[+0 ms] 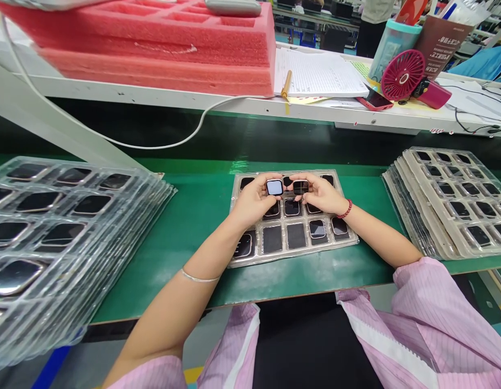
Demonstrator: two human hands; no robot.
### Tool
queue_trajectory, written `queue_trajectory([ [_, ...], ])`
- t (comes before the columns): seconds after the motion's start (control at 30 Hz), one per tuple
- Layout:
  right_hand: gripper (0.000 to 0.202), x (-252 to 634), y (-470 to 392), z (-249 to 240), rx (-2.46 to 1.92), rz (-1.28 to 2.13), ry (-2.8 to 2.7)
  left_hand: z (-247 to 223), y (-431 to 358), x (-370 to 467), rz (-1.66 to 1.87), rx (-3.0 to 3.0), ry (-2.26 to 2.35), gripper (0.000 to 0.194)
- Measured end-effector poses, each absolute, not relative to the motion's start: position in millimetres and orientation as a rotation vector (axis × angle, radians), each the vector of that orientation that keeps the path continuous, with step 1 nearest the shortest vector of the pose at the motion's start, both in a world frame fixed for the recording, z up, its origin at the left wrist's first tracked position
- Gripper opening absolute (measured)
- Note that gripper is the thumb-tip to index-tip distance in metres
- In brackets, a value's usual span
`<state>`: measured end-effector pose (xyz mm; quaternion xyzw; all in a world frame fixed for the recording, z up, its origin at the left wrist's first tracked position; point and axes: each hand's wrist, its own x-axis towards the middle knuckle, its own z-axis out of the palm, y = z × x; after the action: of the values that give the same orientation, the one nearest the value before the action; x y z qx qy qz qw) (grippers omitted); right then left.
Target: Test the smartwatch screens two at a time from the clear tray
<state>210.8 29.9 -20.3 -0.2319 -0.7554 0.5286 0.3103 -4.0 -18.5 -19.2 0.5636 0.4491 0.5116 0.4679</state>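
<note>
My left hand (256,202) is closed on a smartwatch (274,187) without a strap, its screen showing pale and bright. Close beside it, my right hand (321,193) grips a second smartwatch (301,187) with a dark screen. Both are held above the far part of a clear plastic tray (266,258) on the green bench. Smartwatches sit in several of the tray's pockets, among them one (317,229) in the front row. Two pockets in that row, left of it, hold no watch. My fingers and the held watches hide part of the back row.
Tall stacks of filled watch trays stand at the left (88,216) and right (436,210). Above the green bench (185,216), a shelf carries red foam (161,65), a notebook (323,73), a phone (375,99) and a pink fan (402,75). A white cable (165,147) hangs below it.
</note>
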Motion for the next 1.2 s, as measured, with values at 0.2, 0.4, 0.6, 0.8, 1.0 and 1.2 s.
queue_trajectory([
  [0.2, 0.047, 211.5, 32.1, -22.1, -0.637, 1.369, -2.014, -18.4, -18.8, -4.8, 1.234, 1.398, 1.108, 0.053],
  [0.4, 0.048, 211.5, 31.7, -20.3, -0.616, 1.371, -2.010, -19.0, -18.9, -5.2, 1.219, 1.416, 1.113, 0.056],
  [0.6, 0.046, 211.3, 36.3, -22.7, -0.649, 1.548, -1.877, -18.6, -19.7, -5.3, 1.215, 1.414, 1.094, 0.058],
  [0.8, 0.057, 212.7, 38.8, -24.7, -0.603, 1.554, -1.883, -18.2, -20.0, -6.5, 1.208, 1.418, 1.089, 0.060],
  [1.0, 0.057, 212.1, 35.7, -23.7, -0.607, 1.514, -1.891, -17.8, -20.5, -3.5, 1.246, 1.419, 1.075, 0.053],
  [1.2, 0.044, 211.9, 30.9, -19.2, -0.620, 1.453, -1.953, -17.9, -21.2, -2.7, 1.260, 1.400, 1.076, 0.050],
])
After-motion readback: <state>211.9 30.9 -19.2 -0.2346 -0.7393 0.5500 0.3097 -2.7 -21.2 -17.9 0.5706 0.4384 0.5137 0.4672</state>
